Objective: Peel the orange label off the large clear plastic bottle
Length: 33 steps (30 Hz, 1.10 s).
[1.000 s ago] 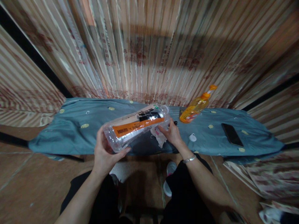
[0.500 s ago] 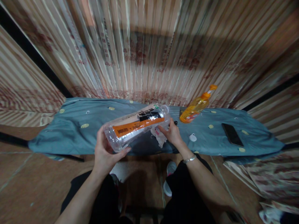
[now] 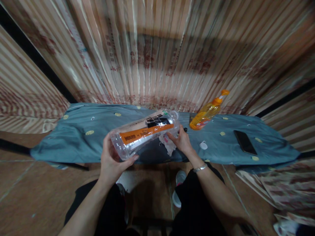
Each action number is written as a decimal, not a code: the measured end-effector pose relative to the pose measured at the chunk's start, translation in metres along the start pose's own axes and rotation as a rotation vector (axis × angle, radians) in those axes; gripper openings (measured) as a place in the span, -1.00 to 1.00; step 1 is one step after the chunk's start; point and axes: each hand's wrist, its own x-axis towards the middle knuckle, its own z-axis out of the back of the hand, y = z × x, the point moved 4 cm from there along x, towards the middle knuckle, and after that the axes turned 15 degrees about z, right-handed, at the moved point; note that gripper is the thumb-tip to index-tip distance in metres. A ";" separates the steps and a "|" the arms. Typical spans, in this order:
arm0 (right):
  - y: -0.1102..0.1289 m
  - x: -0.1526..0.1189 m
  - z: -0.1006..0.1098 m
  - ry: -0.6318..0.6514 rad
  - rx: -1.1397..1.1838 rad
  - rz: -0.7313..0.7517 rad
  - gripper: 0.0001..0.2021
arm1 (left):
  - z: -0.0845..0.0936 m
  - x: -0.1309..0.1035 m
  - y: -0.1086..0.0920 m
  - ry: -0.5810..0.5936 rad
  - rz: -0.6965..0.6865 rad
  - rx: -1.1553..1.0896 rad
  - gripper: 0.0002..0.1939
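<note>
Here, in the head view, both hands are on a clear plastic bottle with an orange, black and silver label. It is at the middle of the scene, over a blue-grey cloth, lying aslant with its neck toward 2 o'clock and its base toward 8 o'clock.

The left hand grips the base end, fingers curled around the far side and thumb along the near lower edge. The right hand grips the bottle near the neck, its thumb laid against the near side; a silver bracelet circles that wrist.

Taking the bottle as the dial's centre, a crumpled whitish wrapper or tissue shows at 4 o'clock, close by the right thumb; whether that hand also pinches it, I cannot tell. A small black object, partly hidden, is at 3 o'clock, just beside the right hand. Between 2 and 3 o'clock, a pump bottle of yellow-orange liquid stands on the cloth. A round white piece lies slightly past 3 o'clock, and a dark phone lies farther out at 3 o'clock. Pleated curtains hang at 12 o'clock.
</note>
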 end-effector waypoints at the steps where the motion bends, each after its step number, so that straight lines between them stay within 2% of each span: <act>1: -0.001 0.000 0.000 -0.001 -0.004 0.001 -0.40 | 0.000 0.000 0.000 0.000 -0.001 -0.005 -0.10; 7: -0.004 -0.001 -0.002 -0.021 0.000 0.041 -0.41 | -0.001 0.000 0.000 -0.002 -0.010 -0.001 -0.10; 13: -0.004 0.000 -0.001 -0.013 0.016 0.011 -0.42 | -0.002 0.001 0.001 -0.007 0.001 -0.020 -0.07; 21: 0.001 0.000 0.001 -0.004 -0.008 0.009 -0.44 | -0.003 0.000 -0.003 0.004 0.012 -0.050 -0.13; 33: -0.005 -0.001 -0.002 -0.024 0.009 0.027 -0.42 | -0.003 0.001 0.001 -0.012 -0.026 -0.031 -0.07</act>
